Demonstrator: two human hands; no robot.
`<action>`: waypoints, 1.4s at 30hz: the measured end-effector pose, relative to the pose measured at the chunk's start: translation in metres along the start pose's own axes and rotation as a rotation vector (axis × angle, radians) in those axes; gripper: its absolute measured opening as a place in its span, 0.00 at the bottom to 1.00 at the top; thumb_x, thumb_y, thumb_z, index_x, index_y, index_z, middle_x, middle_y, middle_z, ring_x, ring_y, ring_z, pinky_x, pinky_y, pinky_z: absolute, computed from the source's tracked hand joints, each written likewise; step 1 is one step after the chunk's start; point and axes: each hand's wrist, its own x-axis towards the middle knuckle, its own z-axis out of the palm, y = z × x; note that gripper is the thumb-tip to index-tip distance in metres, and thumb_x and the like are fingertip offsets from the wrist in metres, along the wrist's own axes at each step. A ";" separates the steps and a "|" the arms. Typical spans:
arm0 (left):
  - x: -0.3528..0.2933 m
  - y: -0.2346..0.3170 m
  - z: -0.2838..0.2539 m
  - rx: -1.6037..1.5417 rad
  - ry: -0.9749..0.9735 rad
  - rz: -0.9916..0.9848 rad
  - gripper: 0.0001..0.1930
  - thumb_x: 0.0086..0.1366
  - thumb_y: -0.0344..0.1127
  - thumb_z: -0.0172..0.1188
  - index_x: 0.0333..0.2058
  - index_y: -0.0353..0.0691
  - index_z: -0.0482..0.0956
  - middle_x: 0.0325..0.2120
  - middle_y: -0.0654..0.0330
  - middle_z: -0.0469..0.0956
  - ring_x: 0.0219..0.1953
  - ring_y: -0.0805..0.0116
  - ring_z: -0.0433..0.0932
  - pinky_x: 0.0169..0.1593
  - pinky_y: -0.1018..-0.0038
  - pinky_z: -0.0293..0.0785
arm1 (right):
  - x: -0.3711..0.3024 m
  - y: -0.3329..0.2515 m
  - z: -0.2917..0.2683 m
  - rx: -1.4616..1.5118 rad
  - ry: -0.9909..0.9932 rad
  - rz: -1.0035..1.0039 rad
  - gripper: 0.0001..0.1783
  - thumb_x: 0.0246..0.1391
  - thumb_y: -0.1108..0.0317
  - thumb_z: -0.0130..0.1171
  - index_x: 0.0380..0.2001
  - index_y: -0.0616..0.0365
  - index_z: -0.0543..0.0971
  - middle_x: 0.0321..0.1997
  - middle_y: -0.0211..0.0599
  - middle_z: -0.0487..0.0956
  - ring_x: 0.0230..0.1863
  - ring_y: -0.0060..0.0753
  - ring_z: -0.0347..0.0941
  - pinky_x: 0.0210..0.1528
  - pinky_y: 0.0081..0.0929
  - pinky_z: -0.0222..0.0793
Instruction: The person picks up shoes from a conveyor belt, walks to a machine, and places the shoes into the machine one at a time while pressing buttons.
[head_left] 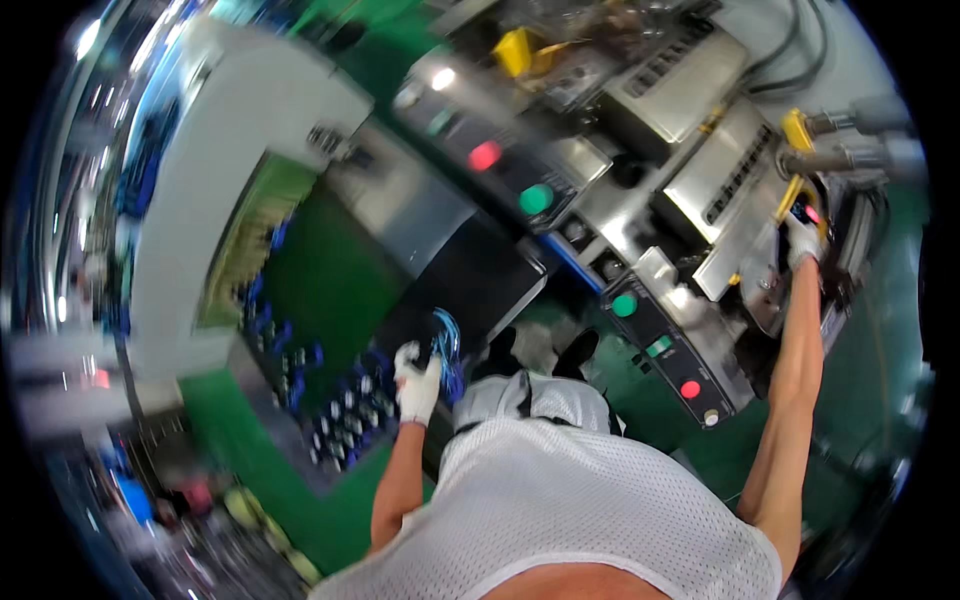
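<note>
My left hand (418, 388), in a white glove, is at the lower middle beside a bundle of thin blue strands (447, 345). Its fingers appear closed on the bundle, though blur softens the grip. Several small blue-and-silver parts (350, 415) lie in rows on a dark surface just left of that hand. Far to the right, my right arm stretches out to the side of a metal machine (725, 175). The gloved right hand (803, 240) is next to a dark part with a pinkish-red spot (811, 214) and a yellow curved piece (789, 198). Its fingers are smeared.
Two dark control panels with green and red buttons, one farther (510, 170) and one nearer (665, 350), flank the machine's front. A large pale curved housing (225, 130) stands at the left, around a green surface (325, 265). A black box-like surface (470, 275) sits between them.
</note>
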 end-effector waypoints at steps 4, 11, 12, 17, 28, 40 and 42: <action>-0.012 -0.057 -0.007 0.024 0.247 -0.216 0.30 0.60 0.37 0.69 0.57 0.34 0.69 0.47 0.48 0.79 0.49 0.53 0.80 0.57 0.62 0.73 | -0.181 -0.124 0.050 -0.225 0.165 -0.434 0.44 0.61 0.51 0.64 0.69 0.70 0.61 0.68 0.54 0.71 0.66 0.49 0.70 0.68 0.40 0.63; -0.002 -0.125 -0.029 0.041 0.353 -0.312 0.31 0.61 0.36 0.67 0.61 0.34 0.65 0.50 0.46 0.77 0.53 0.49 0.78 0.58 0.59 0.71 | -0.460 -0.133 0.192 -1.166 -0.532 -0.719 0.50 0.55 0.56 0.64 0.73 0.66 0.53 0.78 0.59 0.52 0.80 0.59 0.43 0.81 0.49 0.33; 0.001 -0.132 -0.028 0.021 0.336 -0.319 0.33 0.61 0.37 0.67 0.62 0.35 0.64 0.52 0.46 0.76 0.54 0.47 0.77 0.59 0.58 0.71 | -0.443 -0.085 0.203 -1.467 -0.328 -0.974 0.49 0.56 0.52 0.61 0.73 0.67 0.54 0.78 0.59 0.52 0.80 0.60 0.42 0.80 0.51 0.31; -0.006 -0.146 -0.053 -0.015 0.110 -0.200 0.31 0.62 0.34 0.66 0.62 0.34 0.66 0.56 0.44 0.74 0.58 0.49 0.76 0.60 0.59 0.71 | -0.493 -0.144 0.238 -1.407 -0.392 -0.858 0.51 0.49 0.51 0.62 0.73 0.62 0.58 0.77 0.61 0.55 0.79 0.58 0.45 0.78 0.59 0.34; -0.006 -0.210 -0.063 -0.149 0.248 -0.204 0.36 0.59 0.31 0.68 0.63 0.29 0.63 0.62 0.41 0.67 0.66 0.46 0.65 0.70 0.61 0.59 | -0.810 -0.126 0.419 -0.424 -1.167 -0.654 0.46 0.48 0.61 0.70 0.68 0.64 0.62 0.74 0.59 0.60 0.75 0.61 0.54 0.74 0.48 0.55; 0.044 -0.121 -0.116 -0.156 -0.197 -0.087 0.30 0.57 0.25 0.69 0.58 0.37 0.70 0.58 0.50 0.74 0.58 0.59 0.73 0.64 0.64 0.67 | -0.712 -0.160 0.308 0.056 -1.033 0.237 0.37 0.52 0.56 0.68 0.65 0.49 0.70 0.41 0.41 0.83 0.35 0.35 0.81 0.39 0.31 0.77; 0.043 -0.078 -0.094 -0.076 -0.363 0.080 0.31 0.56 0.24 0.69 0.59 0.35 0.68 0.62 0.48 0.71 0.61 0.57 0.70 0.66 0.63 0.65 | -0.704 -0.152 0.262 0.289 -0.872 0.420 0.34 0.55 0.64 0.68 0.64 0.49 0.70 0.29 0.31 0.80 0.16 0.19 0.70 0.18 0.24 0.69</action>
